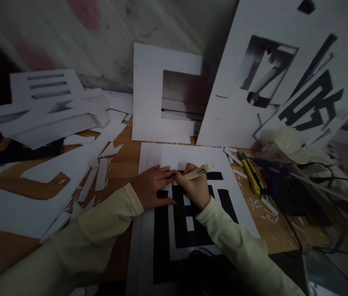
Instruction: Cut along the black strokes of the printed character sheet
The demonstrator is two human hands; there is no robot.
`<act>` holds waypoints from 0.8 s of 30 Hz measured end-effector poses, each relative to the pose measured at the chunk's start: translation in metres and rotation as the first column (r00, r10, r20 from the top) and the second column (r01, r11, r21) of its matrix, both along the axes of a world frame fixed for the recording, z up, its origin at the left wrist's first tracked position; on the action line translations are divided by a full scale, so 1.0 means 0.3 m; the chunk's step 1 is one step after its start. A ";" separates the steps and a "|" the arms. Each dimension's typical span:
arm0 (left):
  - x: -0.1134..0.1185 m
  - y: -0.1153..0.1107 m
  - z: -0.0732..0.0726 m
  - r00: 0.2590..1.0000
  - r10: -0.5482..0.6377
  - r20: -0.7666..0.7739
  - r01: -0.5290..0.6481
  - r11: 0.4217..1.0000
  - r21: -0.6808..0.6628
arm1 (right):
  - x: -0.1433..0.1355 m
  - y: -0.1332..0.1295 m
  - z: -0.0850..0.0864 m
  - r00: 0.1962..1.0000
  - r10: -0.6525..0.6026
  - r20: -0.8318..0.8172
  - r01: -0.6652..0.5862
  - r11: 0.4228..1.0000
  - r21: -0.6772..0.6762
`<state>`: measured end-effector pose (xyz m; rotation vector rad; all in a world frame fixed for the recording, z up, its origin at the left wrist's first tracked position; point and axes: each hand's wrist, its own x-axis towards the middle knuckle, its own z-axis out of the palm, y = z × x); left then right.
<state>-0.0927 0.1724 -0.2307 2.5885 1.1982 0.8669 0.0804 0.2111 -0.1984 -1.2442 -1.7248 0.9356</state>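
Gripped in my right hand [196,191] is a chunky white multi-colour pen [199,171], its tip end hidden behind my fingers. The hand rests on a white board [238,193] that carries a thick black angular figure [161,255]. My left hand [155,187] lies flat on the same board, fingers stretched towards the pen and thumb apart. Its fingertips are close to or touching my right fingers; I cannot tell which. Whatever mark the pen makes is covered by the hands.
Cut white boards and scraps [53,119] pile up at the left. Behind stands a white C-shaped cutout [147,90] and a tall board [223,111] with openings. A yellow box cutter [252,174], a blue glue gun [270,170], cables and a paper cup [284,146] lie right.
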 end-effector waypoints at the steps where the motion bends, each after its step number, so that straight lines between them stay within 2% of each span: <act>1: 0.000 0.000 -0.002 1.000 0.003 0.004 -0.003 1.000 0.000 | 0.000 0.000 -0.001 1.000 -0.004 0.003 0.004 1.000 0.006; 11: -0.001 0.002 -0.014 1.000 -0.006 0.003 0.006 1.000 -0.009 | 0.004 0.003 0.002 1.000 -0.022 -0.006 0.022 0.999 0.030; 17: 0.000 0.000 -0.003 1.000 0.000 -0.010 -0.001 1.000 -0.031 | 0.005 0.004 0.006 1.000 -0.015 -0.021 0.014 1.000 -0.003; 24: -0.001 -0.001 -0.005 1.000 -0.002 0.007 0.002 1.000 0.022 | 0.002 0.000 0.009 1.000 0.003 0.017 -0.003 1.000 0.014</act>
